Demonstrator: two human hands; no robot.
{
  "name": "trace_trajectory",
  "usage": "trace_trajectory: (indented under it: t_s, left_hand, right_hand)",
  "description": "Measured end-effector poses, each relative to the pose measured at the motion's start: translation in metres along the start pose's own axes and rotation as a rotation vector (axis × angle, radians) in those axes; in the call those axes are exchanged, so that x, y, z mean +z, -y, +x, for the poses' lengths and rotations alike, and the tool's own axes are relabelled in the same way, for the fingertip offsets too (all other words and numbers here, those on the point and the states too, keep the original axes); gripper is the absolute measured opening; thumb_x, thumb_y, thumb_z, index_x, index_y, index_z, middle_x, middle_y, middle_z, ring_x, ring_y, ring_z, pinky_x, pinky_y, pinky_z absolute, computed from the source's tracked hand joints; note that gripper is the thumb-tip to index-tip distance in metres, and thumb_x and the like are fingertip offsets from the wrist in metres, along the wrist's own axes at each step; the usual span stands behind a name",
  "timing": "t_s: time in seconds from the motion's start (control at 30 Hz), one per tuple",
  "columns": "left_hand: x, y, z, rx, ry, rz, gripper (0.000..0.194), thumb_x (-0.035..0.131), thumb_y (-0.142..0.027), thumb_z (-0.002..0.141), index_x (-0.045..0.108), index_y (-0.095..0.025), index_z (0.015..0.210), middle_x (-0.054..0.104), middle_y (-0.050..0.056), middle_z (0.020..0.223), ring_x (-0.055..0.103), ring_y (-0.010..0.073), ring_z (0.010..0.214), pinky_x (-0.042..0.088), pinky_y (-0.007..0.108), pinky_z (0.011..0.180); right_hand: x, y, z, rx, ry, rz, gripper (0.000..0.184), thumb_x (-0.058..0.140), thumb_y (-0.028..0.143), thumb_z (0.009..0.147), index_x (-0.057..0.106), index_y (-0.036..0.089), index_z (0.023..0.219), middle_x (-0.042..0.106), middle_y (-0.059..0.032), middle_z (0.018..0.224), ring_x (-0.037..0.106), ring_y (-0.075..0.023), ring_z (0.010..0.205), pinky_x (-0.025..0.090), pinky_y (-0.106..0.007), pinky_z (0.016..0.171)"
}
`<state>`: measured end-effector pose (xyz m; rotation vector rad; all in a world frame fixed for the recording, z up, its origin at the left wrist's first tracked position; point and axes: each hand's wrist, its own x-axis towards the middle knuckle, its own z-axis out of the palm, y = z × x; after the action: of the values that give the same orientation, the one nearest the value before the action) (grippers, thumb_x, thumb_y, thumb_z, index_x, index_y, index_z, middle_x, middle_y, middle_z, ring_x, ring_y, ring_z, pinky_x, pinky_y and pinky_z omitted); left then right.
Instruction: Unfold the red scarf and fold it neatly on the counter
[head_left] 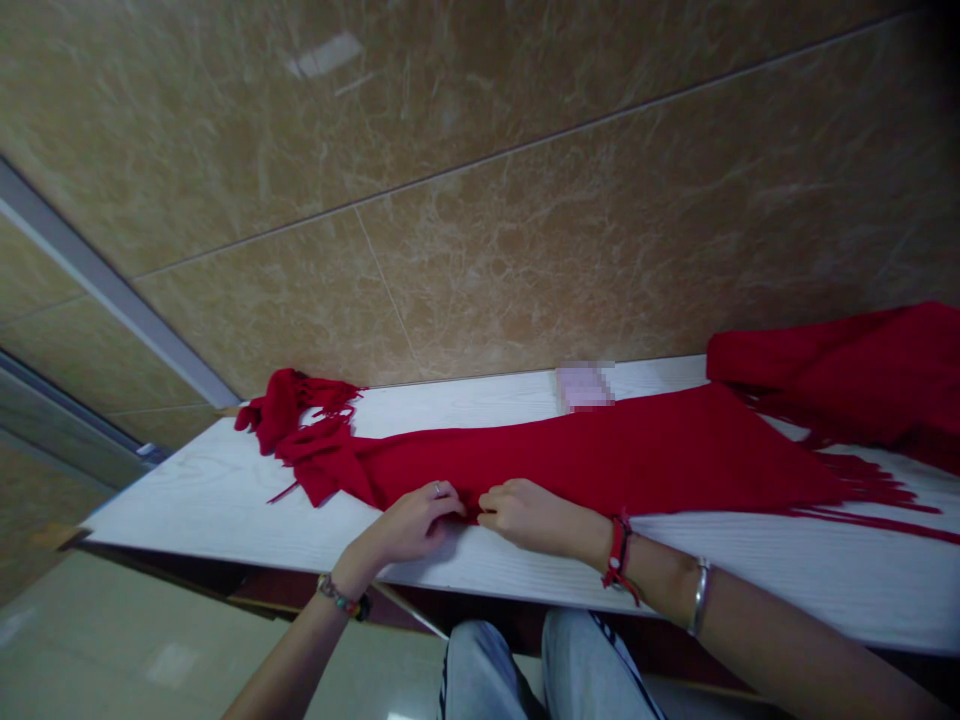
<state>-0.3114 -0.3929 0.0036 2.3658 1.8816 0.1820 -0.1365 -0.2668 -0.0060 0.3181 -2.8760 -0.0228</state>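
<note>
A long red scarf (585,455) lies spread along the white tabletop (247,520), its fringe fanned out to the right and its left end bunched up. At its near edge my left hand (420,520) pinches the cloth with thumb and fingers. Close beside it, my right hand (517,512) has its fingers curled on the same edge, gripping the fabric. The fingertips of both hands nearly meet, and the bit of cloth between them is partly hidden.
A second red fringed cloth (840,375) lies heaped at the right. Against the tiled wall (480,270) sits a small pinkish, blurred-out object (583,387). My knees (487,665) are under the table's front edge.
</note>
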Motion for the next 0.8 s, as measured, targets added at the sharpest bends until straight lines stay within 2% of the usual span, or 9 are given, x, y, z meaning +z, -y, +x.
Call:
trace_trajectory:
  t_s: [0.13,0.3,0.4,0.5,0.57,0.67,0.7,0.73,0.8]
  left_hand:
    - [-0.008,-0.005,0.009,0.023,0.050,-0.066,0.038,0.039,-0.003,0.069,0.059,-0.017,0.098,0.054,0.005,0.104,0.049,0.0158,0.097,0.040,0.029,0.090]
    - [-0.003,0.005,0.023,-0.014,0.058,0.073,0.044,0.037,-0.004,0.073,0.057,-0.022,0.108,0.053,0.005,0.106,0.048,0.0168,0.098,0.039,0.033,0.090]
    - [0.000,0.018,0.028,-0.199,0.032,0.230,0.049,0.037,-0.005,0.075,0.051,-0.025,0.118,0.052,0.006,0.108,0.049,0.0187,0.096,0.043,0.034,0.084]
    - [0.002,0.022,0.029,-0.415,-0.004,0.338,0.052,0.036,-0.003,0.075,0.046,-0.022,0.123,0.051,0.011,0.107,0.051,0.0215,0.092,0.046,0.037,0.075]
    - [0.003,0.018,0.030,-0.355,-0.017,0.307,0.053,0.035,-0.002,0.075,0.047,-0.022,0.122,0.051,0.011,0.109,0.050,0.0213,0.094,0.046,0.037,0.078]
    - [0.004,0.010,0.031,-0.074,0.009,0.179,0.046,0.037,-0.005,0.079,0.050,-0.026,0.118,0.050,0.006,0.115,0.046,0.0176,0.103,0.040,0.034,0.090]
    - [0.005,0.010,0.032,-0.031,0.018,0.157,0.043,0.038,-0.009,0.081,0.050,-0.027,0.118,0.049,0.005,0.117,0.045,0.0170,0.106,0.039,0.034,0.092]
    - [0.005,0.012,0.034,-0.041,0.021,0.155,0.041,0.038,-0.013,0.083,0.049,-0.028,0.119,0.048,0.005,0.119,0.045,0.0174,0.107,0.039,0.034,0.091]
    - [0.006,0.021,0.038,-0.180,0.004,0.200,0.038,0.035,-0.021,0.087,0.045,-0.028,0.123,0.046,0.007,0.122,0.044,0.0206,0.108,0.042,0.039,0.087]
  right_hand:
    - [-0.001,0.003,-0.001,-0.018,0.008,-0.024,0.017,0.045,0.011,0.085,0.061,0.011,0.091,0.062,-0.0068,0.084,0.057,-0.0158,0.078,0.041,-0.028,0.066]
    - [-0.003,0.008,-0.001,0.009,0.037,-0.052,0.017,0.044,0.008,0.084,0.060,0.010,0.091,0.063,-0.0088,0.086,0.059,-0.0172,0.076,0.043,-0.028,0.062]
    - [-0.004,0.009,0.000,0.032,0.059,-0.046,0.015,0.046,0.007,0.083,0.059,0.009,0.089,0.063,-0.0087,0.083,0.060,-0.0174,0.073,0.043,-0.028,0.060]
    - [-0.005,0.009,0.000,0.046,0.069,-0.026,0.015,0.046,0.007,0.082,0.059,0.009,0.089,0.062,-0.0084,0.082,0.060,-0.0168,0.072,0.044,-0.028,0.061]
    - [-0.005,0.008,-0.001,0.041,0.063,-0.023,0.016,0.045,0.007,0.083,0.059,0.010,0.089,0.062,-0.0083,0.083,0.060,-0.0165,0.072,0.044,-0.028,0.062]
    - [-0.004,0.008,-0.002,0.023,0.041,-0.036,0.017,0.044,0.008,0.084,0.059,0.010,0.091,0.061,-0.0078,0.085,0.059,-0.0170,0.074,0.043,-0.028,0.062]
    - [-0.004,0.008,-0.002,0.021,0.038,-0.040,0.016,0.045,0.008,0.083,0.059,0.010,0.091,0.061,-0.0075,0.084,0.059,-0.0171,0.075,0.043,-0.028,0.061]
    - [-0.004,0.008,-0.002,0.023,0.038,-0.039,0.016,0.045,0.008,0.083,0.059,0.010,0.090,0.061,-0.0073,0.084,0.059,-0.0170,0.075,0.043,-0.027,0.061]
    - [-0.006,0.008,-0.002,0.031,0.048,-0.030,0.015,0.046,0.008,0.083,0.059,0.010,0.089,0.061,-0.0072,0.083,0.059,-0.0162,0.073,0.042,-0.027,0.061]
